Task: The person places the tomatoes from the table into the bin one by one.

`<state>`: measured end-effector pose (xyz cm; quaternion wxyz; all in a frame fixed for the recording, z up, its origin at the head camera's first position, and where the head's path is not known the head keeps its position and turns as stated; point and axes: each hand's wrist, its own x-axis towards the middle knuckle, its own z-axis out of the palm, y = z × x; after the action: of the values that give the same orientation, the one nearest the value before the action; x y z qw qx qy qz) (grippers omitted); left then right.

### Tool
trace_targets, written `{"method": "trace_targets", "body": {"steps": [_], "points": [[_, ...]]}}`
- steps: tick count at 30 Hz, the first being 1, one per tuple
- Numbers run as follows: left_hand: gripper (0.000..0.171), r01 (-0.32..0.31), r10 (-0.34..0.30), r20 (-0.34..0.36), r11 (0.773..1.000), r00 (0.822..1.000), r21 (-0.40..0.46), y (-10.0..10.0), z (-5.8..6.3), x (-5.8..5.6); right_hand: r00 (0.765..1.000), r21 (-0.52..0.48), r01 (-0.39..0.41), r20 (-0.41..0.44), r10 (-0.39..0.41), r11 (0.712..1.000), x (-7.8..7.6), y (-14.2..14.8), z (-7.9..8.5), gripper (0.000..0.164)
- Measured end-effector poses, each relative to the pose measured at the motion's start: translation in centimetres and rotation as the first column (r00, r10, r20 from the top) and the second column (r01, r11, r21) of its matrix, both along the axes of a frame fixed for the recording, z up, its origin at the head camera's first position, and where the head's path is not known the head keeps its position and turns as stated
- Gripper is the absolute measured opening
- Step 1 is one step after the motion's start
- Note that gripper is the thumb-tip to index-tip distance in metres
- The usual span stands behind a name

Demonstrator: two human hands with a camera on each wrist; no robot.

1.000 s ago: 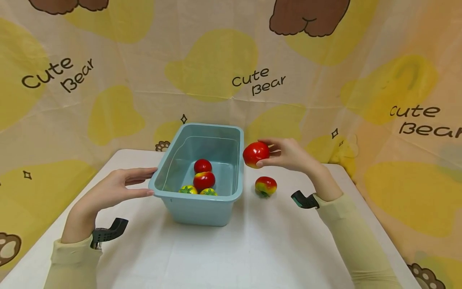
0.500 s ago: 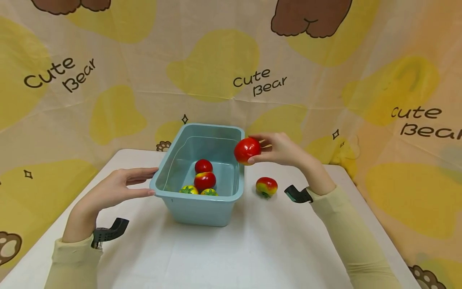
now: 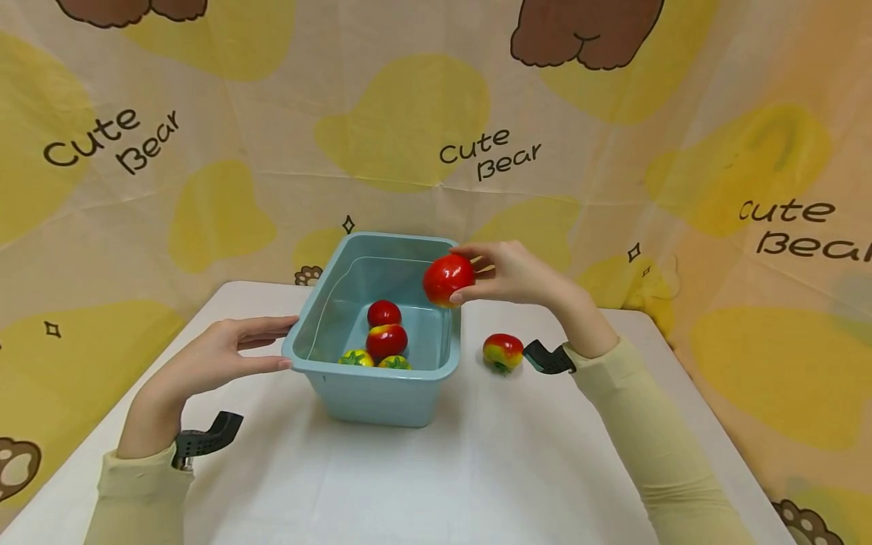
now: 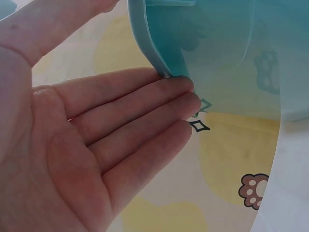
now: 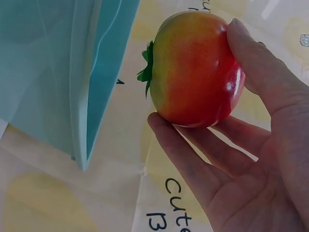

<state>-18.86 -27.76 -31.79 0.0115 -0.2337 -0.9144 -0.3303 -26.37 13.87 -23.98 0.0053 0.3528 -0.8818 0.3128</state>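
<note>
My right hand [image 3: 507, 276] grips a glossy red tomato [image 3: 447, 280] between thumb and fingers, over the right side of a light blue plastic bin [image 3: 381, 397]. In the right wrist view the tomato [image 5: 195, 72] shows a yellow-green end with green leaves facing left. My left hand [image 3: 211, 356] has its fingers stretched out to the bin's left rim; in the left wrist view the fingers [image 4: 145, 99] touch the rim from outside. Inside the bin are two red tomatoes [image 3: 386, 342] and two yellowish ones [image 3: 356, 357] with green leaves, partly hidden by the front wall.
Another red and yellow tomato [image 3: 502, 352] lies on the white table [image 3: 470, 469], to the right of the bin. Behind the table hangs a yellow-patterned cloth [image 3: 402, 113] with bear prints. Black wrist mounts [image 3: 207, 435] stick out from both sleeves.
My right hand has moved left and slightly up with the tomato, from beside the bin to over its right rim. The left hand and the bin have stayed put.
</note>
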Motion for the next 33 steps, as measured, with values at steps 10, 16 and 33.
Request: {"method": "trace_targets", "body": {"steps": [10, 16, 33], "points": [[0.060, 0.003, -0.003, -0.002, 1.000, 1.000, 0.008, 0.0, -0.1, 0.0, 0.999, 0.013, -0.038, -0.001, 0.038, 0.999, -0.4, -1.5, 0.3, 0.069], [0.061, 0.000, 0.000, -0.005, 1.000, 1.000, 0.006, -0.1, -0.1, 0.0, 0.998, 0.019, -0.051, -0.024, 0.051, 0.999, -0.6, -1.8, 0.1, 0.066], [0.060, -0.004, 0.004, 0.008, 1.000, 1.000, 0.000, 0.1, 0.0, 0.1, 1.000, -0.020, 0.005, -0.029, -0.006, 1.000, 0.0, 1.5, -1.2, 0.061]]}}
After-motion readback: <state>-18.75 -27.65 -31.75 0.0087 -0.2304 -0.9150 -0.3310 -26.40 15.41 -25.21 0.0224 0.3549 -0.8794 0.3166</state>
